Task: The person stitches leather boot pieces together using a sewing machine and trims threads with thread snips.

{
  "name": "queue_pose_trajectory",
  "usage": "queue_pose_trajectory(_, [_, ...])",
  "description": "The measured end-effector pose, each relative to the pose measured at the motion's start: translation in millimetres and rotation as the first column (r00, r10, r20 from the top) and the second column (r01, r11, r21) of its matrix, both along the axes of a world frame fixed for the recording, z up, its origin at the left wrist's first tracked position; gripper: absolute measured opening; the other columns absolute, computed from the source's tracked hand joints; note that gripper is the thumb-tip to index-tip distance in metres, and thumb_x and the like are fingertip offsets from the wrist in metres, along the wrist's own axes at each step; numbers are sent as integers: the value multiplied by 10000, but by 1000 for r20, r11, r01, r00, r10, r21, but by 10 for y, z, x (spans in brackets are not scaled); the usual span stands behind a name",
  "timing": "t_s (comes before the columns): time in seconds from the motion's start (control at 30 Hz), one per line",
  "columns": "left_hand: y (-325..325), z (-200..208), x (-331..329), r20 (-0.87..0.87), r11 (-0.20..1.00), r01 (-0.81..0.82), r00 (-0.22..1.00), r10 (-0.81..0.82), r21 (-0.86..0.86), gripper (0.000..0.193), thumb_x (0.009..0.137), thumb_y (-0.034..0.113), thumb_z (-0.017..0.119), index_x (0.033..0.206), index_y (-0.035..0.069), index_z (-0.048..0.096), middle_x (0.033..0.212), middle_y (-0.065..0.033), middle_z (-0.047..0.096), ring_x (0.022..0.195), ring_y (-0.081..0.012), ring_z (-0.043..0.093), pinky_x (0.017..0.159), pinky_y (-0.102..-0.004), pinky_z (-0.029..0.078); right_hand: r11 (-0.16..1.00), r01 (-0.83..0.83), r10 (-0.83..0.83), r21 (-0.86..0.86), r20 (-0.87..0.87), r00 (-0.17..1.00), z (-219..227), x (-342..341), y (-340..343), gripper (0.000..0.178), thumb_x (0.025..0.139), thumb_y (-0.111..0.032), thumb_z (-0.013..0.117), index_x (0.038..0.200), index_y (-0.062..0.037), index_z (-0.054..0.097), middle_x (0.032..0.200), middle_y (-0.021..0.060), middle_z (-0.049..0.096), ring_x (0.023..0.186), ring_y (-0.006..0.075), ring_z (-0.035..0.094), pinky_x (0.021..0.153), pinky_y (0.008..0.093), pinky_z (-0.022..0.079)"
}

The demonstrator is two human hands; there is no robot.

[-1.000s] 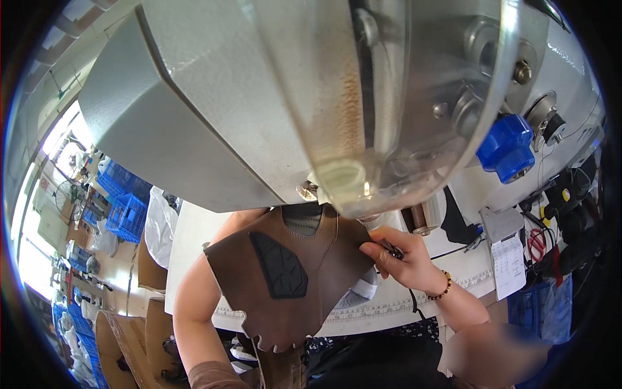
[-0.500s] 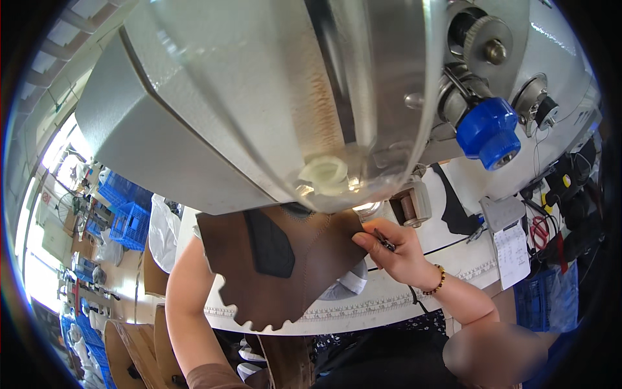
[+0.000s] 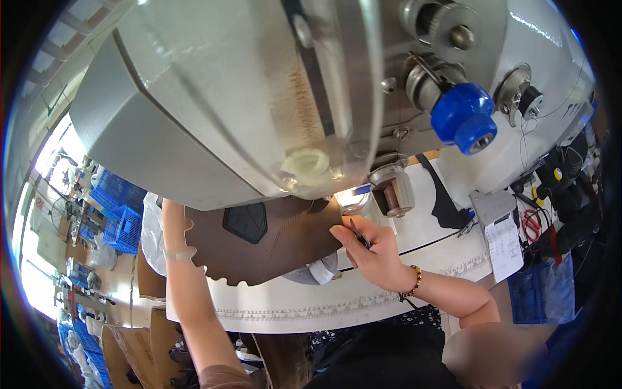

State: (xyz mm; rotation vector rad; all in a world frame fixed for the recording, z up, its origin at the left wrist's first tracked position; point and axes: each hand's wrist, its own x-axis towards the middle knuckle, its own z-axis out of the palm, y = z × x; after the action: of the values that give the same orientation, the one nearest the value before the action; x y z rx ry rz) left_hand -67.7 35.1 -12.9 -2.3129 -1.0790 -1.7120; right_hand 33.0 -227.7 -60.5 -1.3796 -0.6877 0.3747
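Note:
A brown leather piece (image 3: 256, 259) with a scalloped edge lies under the head of a sewing machine (image 3: 207, 104). It carries a dark five-sided patch (image 3: 246, 222) and a curved row of stitch holes. My right hand (image 3: 379, 253) is closed at the leather's right edge, with its thumb and forefinger by the rim. Small dark metal thread snips (image 3: 360, 235) sit in that hand, partly covered by the fingers. My left forearm (image 3: 194, 285) reaches up along the leather's left side. The left hand itself is hidden behind the leather and the machine head.
A thread bobbin (image 3: 392, 198) stands right of the needle area. Beyond it lie a dark cut piece (image 3: 442, 201), a paper slip (image 3: 503, 246) and red scissors (image 3: 532, 225). A printed ruler strip (image 3: 311, 313) runs along the white table's front. Blue crates (image 3: 123, 227) stand at left.
The leather has turned and slid further up under the machine head, so less of it hangs toward me. My left forearm reaches further forward. The whole view has shifted slightly.

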Motion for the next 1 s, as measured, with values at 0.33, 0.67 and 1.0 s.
queue_pose_trajectory(0.33, [-1438, -697, -279, 784, 587, 742, 558, -271, -325, 294, 901, 93, 477, 1159, -47, 466, 1007, -68, 544, 943, -123, 490, 815, -270, 392, 988, -26, 53, 153, -175, 983, 3, -7, -10, 180, 902, -174, 546, 889, 4, 567, 562, -43, 460, 427, 11, 396, 376, 186, 285])
queue_pose_trajectory(0.67, [-1352, -448, 73, 640, 513, 693, 701, -315, -507, 180, 804, 73, 658, 911, -69, 630, 871, -62, 630, 754, -119, 562, 714, -239, 447, 957, 203, -86, 210, -461, 883, -100, 797, -103, 481, 853, -415, 558, 918, 60, 608, 771, 64, 611, 383, 40, 298, 389, 201, 220])
queue_pose_trajectory(1.0, [-1100, -470, 80, 564, 533, 745, 660, -497, -402, 144, 765, 9, 675, 880, -48, 609, 845, -43, 612, 721, -115, 549, 700, -238, 449, 895, 254, 117, 367, -743, 659, -84, 692, -18, 304, 855, -284, 593, 981, -9, 567, 994, 61, 610, 452, 50, 357, 423, 183, 281])
